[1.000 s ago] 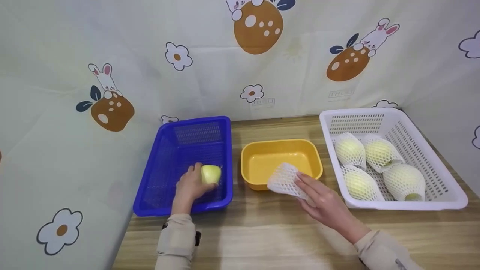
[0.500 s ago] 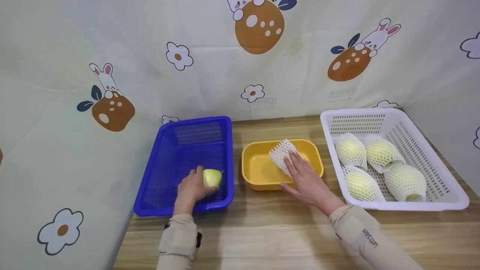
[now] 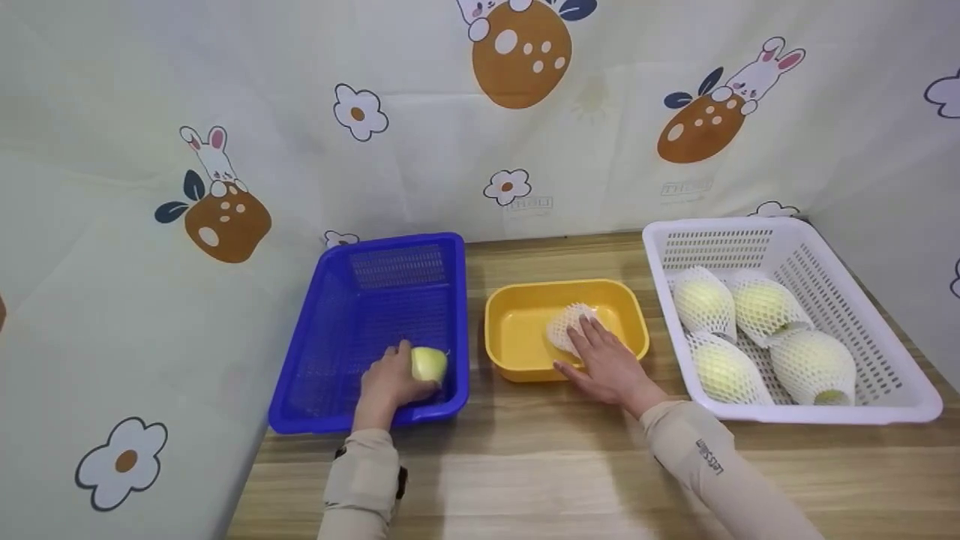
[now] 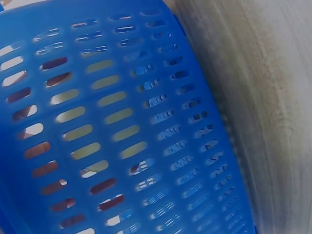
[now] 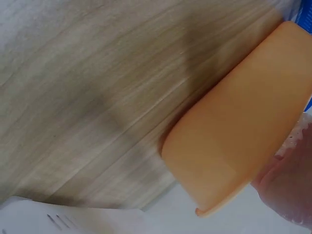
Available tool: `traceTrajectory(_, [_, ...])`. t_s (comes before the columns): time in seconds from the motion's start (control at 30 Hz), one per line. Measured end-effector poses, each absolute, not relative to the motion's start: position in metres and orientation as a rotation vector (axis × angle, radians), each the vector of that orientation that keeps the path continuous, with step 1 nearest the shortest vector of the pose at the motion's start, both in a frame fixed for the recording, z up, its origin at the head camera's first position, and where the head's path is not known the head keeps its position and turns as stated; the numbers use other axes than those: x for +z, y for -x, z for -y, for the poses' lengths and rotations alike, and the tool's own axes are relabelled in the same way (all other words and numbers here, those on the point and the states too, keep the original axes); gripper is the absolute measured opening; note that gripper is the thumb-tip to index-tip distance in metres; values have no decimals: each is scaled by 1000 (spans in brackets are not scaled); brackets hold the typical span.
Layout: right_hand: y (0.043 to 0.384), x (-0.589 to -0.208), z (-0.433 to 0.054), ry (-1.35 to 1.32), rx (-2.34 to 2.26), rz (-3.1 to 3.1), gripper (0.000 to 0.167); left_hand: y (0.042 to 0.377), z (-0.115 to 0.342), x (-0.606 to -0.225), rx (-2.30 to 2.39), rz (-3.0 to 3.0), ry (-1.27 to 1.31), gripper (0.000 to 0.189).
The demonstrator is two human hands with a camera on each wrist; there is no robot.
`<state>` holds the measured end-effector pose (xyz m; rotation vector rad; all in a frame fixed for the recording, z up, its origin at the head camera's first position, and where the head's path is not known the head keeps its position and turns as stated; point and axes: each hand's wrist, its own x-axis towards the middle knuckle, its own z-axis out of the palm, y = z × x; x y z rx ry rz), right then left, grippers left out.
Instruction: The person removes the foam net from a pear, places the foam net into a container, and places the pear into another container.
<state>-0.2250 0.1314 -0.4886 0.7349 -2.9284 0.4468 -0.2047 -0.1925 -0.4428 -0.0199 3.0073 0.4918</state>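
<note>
Near the front right corner inside the blue basket [image 3: 330, 337], my left hand [image 3: 390, 377] grips a yellow-green apple [image 3: 430, 366]. The left wrist view shows only the basket's slotted wall [image 4: 117, 100], with patches of the apple [image 4: 86, 150] and reddish bits of hand behind the slots. My right hand [image 3: 609, 367] reaches over the front rim of the yellow tub [image 3: 517, 370], fingers straight, resting on a white foam net sleeve [image 3: 564, 330] inside. In the right wrist view, the tub's outer wall [image 5: 234, 112] covers most of that hand [image 5: 290, 185].
A white slotted basket [image 3: 885, 412] at the right holds several yellow fruits [image 3: 814, 364] in foam nets. Wood-grain table [image 3: 525, 465] lies under everything. A patterned cloth [image 3: 420, 165] hangs behind and at the sides.
The right hand has carried the foam net left into the yellow tub and lowered it, its fingers now lying over it. The left hand has shifted the apple slightly right and nearer.
</note>
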Motion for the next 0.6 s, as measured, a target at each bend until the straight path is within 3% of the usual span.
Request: traceTrajectory(0.6, [244,-491,-136,-608,526,2881,59,205,191,-449,464,-2968,10,75])
